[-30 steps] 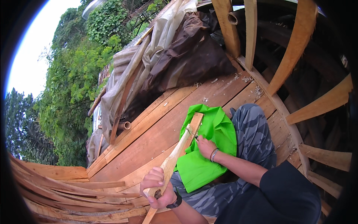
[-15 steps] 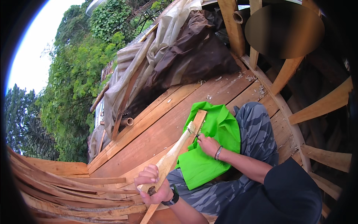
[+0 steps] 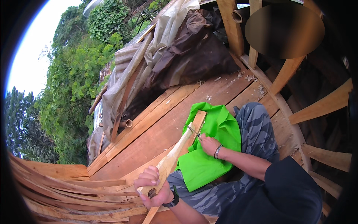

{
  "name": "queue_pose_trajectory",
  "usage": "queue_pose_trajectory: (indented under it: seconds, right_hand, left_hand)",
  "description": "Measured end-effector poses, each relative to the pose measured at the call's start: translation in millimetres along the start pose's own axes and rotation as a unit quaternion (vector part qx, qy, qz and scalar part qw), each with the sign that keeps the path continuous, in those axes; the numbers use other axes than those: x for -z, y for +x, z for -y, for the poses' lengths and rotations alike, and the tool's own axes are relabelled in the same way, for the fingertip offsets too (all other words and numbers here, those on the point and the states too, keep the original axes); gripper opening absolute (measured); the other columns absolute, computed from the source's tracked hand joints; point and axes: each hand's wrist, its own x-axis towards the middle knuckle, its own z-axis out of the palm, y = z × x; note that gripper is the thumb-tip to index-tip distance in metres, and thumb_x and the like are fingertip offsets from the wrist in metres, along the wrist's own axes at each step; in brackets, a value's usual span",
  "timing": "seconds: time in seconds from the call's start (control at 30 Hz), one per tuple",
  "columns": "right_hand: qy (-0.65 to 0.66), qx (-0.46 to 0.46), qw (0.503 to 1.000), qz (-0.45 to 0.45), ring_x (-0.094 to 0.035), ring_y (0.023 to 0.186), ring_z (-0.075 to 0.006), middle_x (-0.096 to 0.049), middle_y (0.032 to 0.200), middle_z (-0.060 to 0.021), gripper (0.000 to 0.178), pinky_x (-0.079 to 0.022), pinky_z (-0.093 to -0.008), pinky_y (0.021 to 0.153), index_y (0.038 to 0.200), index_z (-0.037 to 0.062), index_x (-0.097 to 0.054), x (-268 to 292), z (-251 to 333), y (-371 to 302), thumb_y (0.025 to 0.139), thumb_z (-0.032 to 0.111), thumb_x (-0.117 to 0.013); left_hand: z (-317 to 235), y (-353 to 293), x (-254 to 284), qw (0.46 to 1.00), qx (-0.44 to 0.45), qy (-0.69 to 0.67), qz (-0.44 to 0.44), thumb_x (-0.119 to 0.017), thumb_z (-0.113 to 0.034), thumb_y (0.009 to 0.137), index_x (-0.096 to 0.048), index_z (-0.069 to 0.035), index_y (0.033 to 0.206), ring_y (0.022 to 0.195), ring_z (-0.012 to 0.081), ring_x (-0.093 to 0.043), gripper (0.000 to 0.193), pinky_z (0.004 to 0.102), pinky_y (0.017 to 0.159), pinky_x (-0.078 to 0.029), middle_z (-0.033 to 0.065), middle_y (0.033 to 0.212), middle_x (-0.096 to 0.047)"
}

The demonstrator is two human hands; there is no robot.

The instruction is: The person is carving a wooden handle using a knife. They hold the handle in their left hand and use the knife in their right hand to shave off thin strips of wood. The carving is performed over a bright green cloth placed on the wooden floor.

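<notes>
My left hand [image 3: 153, 185], a dark watch on its wrist, is closed around the thick end of a long pale carved piece of wood [image 3: 176, 152]. A dark hollow shows in the end beside my thumb. The piece slants away to a narrow tip over my lap. My right hand [image 3: 209, 145], with a bracelet at the wrist, grips a small carving tool with a thin curved metal blade [image 3: 192, 129]. That blade lies across the wood near its far tip. Beneath the piece runs a flat wooden board [image 3: 200, 118], resting on a bright green cloth [image 3: 220, 128] over my legs.
Long thin wooden strips [image 3: 74, 194] are stacked at the lower left. Crumpled brown and grey sheeting [image 3: 194, 56] covers something beyond the plank floor [image 3: 164, 119]. Curled shavings [image 3: 261, 89] lie scattered there. Upright wooden ribs [image 3: 320, 102] stand along the right.
My right hand and the blade have shifted very slightly along the tip of the wood. My left hand keeps its grip on the thick end.
</notes>
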Motion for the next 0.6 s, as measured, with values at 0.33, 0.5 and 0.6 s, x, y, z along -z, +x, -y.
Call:
queue_pose_trajectory:
  seconds: [0.33, 0.5, 0.6]
  right_hand:
    - [0.030, 0.019, 0.999, 0.024, -0.061, 0.063, -0.0445, -0.061, 0.066, -0.0236, 0.023, -0.049, -0.0552, 0.058, 0.098, 0.0013, -0.040, -0.5, 38.7, -14.1, 0.095, 0.024, -0.044]
    - [0.019, 0.028, 0.999, -0.010, -0.061, 0.062, -0.0437, -0.060, 0.065, -0.0239, 0.026, -0.048, -0.0551, 0.057, 0.097, 0.0015, -0.039, -7.5, 15.5, -7.2, 0.095, 0.027, -0.045]
    - [0.017, 0.043, 0.999, -0.002, -0.062, 0.063, -0.0428, -0.062, 0.068, -0.0242, 0.026, -0.049, -0.0543, 0.059, 0.098, 0.0024, -0.041, -11.5, 28.1, -9.2, 0.096, 0.028, -0.044]
  left_hand:
    - [-6.3, -4.3, 15.2, 1.000, -0.005, 0.023, -0.006, -0.042, -0.041, 0.087, -0.040, -0.008, 0.072, 0.052, 0.0121, -0.031, 0.036, 0.0293, 0.056, -0.028, 0.0008, 0.057, -0.032]
    - [-5.0, -3.8, 5.7, 1.000, 0.001, 0.013, 0.007, -0.042, -0.041, 0.086, -0.040, -0.008, 0.071, 0.052, 0.0120, -0.031, 0.036, 0.0294, 0.056, -0.028, 0.0013, 0.057, -0.034]
    - [-11.2, -7.0, 4.1, 0.999, -0.009, 0.036, -0.013, -0.042, -0.041, 0.086, -0.040, -0.008, 0.072, 0.052, 0.0118, -0.031, 0.036, 0.0293, 0.056, -0.027, 0.0012, 0.057, -0.034]
